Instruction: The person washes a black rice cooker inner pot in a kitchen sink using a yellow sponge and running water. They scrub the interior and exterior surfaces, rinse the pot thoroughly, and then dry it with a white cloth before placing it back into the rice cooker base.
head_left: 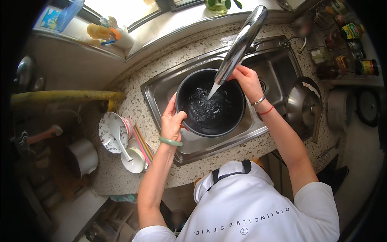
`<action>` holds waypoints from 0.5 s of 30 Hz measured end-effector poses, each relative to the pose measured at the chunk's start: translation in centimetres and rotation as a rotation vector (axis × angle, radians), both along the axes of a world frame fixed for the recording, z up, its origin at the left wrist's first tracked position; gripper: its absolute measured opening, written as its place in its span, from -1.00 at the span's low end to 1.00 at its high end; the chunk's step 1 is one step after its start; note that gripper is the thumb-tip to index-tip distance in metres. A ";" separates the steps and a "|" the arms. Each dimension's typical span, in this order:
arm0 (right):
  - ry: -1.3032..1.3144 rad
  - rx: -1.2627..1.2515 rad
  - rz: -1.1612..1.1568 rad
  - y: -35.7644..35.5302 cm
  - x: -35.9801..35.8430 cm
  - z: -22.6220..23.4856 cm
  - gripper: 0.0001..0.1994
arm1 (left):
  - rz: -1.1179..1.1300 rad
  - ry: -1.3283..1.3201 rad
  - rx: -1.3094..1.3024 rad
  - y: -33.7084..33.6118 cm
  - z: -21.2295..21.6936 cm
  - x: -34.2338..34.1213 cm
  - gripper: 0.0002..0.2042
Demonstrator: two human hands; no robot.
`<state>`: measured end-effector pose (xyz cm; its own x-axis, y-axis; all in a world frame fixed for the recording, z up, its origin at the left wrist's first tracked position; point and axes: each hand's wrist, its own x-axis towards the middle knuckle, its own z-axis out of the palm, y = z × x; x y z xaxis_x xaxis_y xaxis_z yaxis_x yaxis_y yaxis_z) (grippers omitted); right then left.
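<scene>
The black pot (211, 104) sits inside the steel sink (161, 90), which is set into the speckled desk (133, 107). The pot is round, so no long axis applies; its mouth faces upward toward the camera, tilted slightly toward the person. Its inner wall is dark, and water with pale flecks covers the bottom.

The left hand (172, 119) grips the pot's left rim: the thumb lies over the edge on the inside, and the fingers wrap the outer wall. A green bangle (170, 141) circles that wrist.

The right hand (247, 82) rests at the pot's upper right rim, the fingers curled beside the spout end of the chrome tap (241, 44). Whether these fingers clamp the rim or merely touch it cannot be determined. A red cord and a metal bracelet sit on that wrist.

The tap's long axis runs from upper right down to lower left, and a stream of water (213, 90) leaves its tip into the pot.

On the desk left of the sink stand a patterned bowl (108, 130) with a white spoon (119, 139) and a few chopsticks (142, 142). A steel lid (302, 105) lies right of the sink.
</scene>
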<state>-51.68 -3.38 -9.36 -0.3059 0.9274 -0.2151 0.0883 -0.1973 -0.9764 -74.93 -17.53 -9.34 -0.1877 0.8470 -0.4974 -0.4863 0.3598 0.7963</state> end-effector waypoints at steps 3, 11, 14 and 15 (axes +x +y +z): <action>-0.280 0.505 0.017 -1.5 -1.8 1.9 -0.84 | 0.017 -0.130 0.020 -0.1 -1.6 0.5 -0.29; -0.315 0.533 -0.076 -2.8 0.7 3.7 -0.85 | 0.066 -0.159 0.099 0.2 -3.1 2.2 -0.28; -0.155 0.334 -0.161 -2.5 1.6 1.7 -0.83 | 0.001 -0.093 0.107 -0.1 -3.2 1.2 -0.29; -0.100 0.267 -0.216 -1.6 1.9 0.5 -0.82 | -0.003 -0.070 0.090 -0.2 -2.5 1.1 -0.29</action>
<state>-49.80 -4.93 -8.87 -0.0860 0.9960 0.0242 0.1702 0.0386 -0.9847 -73.86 -17.69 -11.88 -0.1528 0.8894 -0.4309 -0.5413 0.2895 0.7894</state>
